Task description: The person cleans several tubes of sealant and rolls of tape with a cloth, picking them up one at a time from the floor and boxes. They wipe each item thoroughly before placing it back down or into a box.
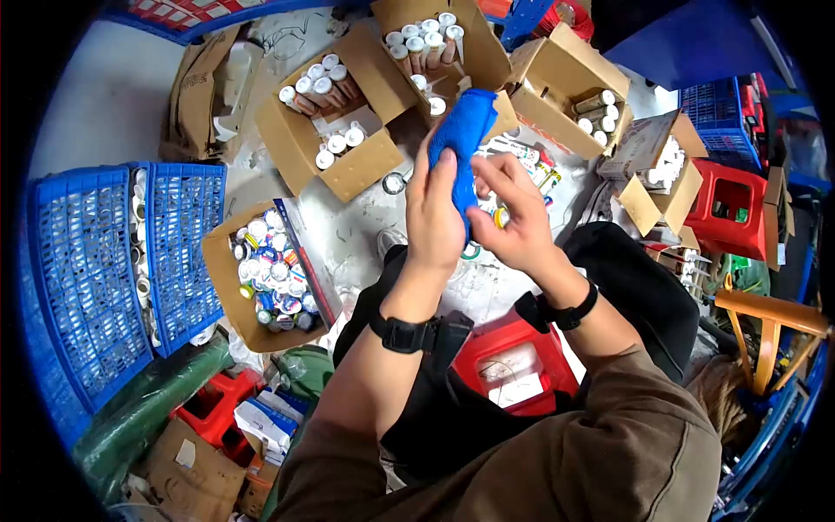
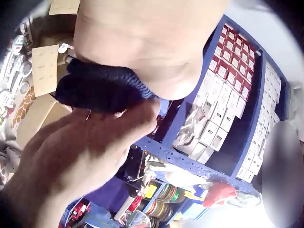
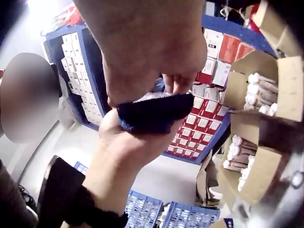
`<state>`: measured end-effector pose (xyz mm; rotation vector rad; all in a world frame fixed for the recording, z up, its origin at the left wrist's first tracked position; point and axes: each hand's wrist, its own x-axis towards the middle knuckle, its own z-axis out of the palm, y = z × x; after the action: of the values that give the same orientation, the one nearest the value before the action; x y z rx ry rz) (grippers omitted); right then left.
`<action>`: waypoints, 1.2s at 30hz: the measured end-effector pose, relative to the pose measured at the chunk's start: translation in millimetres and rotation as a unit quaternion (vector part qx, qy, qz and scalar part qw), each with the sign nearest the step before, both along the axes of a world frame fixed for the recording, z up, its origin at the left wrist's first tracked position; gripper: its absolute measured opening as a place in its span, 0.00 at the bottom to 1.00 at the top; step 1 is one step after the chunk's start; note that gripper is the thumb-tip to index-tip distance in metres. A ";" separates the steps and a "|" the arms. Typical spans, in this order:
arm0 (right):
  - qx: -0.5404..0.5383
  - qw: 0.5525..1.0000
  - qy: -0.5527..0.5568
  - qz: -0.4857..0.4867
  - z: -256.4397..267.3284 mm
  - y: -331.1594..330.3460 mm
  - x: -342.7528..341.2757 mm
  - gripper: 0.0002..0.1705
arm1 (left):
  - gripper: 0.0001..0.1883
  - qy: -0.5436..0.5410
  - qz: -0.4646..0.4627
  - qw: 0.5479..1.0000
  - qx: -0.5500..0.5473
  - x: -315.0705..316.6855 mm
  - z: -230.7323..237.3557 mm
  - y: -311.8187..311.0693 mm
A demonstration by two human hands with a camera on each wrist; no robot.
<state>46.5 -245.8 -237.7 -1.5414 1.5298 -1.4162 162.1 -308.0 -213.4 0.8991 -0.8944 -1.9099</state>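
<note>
A blue cloth (image 1: 465,130) is held up in front of the body, folded lengthwise round something mostly hidden. My left hand (image 1: 435,226) grips it from the left side, thumb laid along the cloth. From the right, my right hand (image 1: 522,217) has its fingers bent in, with thumb and fingertips at the cloth's edge. In the right wrist view the cloth (image 3: 156,114) looks dark, and a pale surface shows along its top edge between the hands. The left wrist view has the same dark cloth (image 2: 95,90) between both hands.
White-capped tubes stand in cardboard boxes (image 1: 374,165) ahead. A carton of small cans (image 1: 274,278) and blue crates (image 1: 87,278) are on the left. One red stool (image 1: 557,370) is between the legs, another red stool (image 1: 731,204) at right.
</note>
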 end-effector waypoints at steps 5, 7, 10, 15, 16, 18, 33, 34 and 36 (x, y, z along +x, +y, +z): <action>-0.003 0.986 0.125 0.110 38.2 20.0 -4.9 0.34 | 0.23 0.107 -0.051 0.985 0.129 -0.8 -13.5 -12.7; -0.055 0.982 0.161 0.085 46.5 15.2 -16.3 0.32 | 0.21 0.134 -0.083 0.979 0.128 -7.5 -10.6 -6.9; -0.137 0.977 0.161 0.000 50.4 9.0 -40.4 0.31 | 0.23 0.223 -0.121 0.947 0.198 -15.7 2.2 8.2; -0.154 0.971 0.162 -0.081 32.8 9.1 -47.9 0.42 | 0.27 0.225 -0.051 0.953 0.195 -28.7 6.2 12.6; -0.111 0.975 0.165 -0.098 33.4 13.7 -44.0 0.46 | 0.27 0.225 -0.051 0.953 0.196 -29.2 5.5 11.6; -0.038 0.980 0.167 -0.104 35.3 21.7 -38.8 0.48 | 0.27 0.190 -0.040 0.968 0.163 -27.4 3.6 10.0; -0.061 0.962 0.239 -0.120 36.2 -0.5 -22.8 0.42 | 0.24 0.244 -0.081 0.931 0.258 -3.0 -12.1 13.1; -0.034 0.963 0.228 -0.140 30.4 -4.4 -26.8 0.39 | 0.22 0.216 -0.064 0.942 0.248 -2.0 -5.6 13.0; 0.049 0.979 0.110 -0.167 16.0 -14.8 -28.0 0.30 | 0.21 0.111 -0.004 0.971 0.210 8.5 -4.8 11.4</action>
<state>18.5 -260.6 -221.7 -1.4711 2.0393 -1.3529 170.6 -296.6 -218.2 0.8962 -0.3631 -2.1982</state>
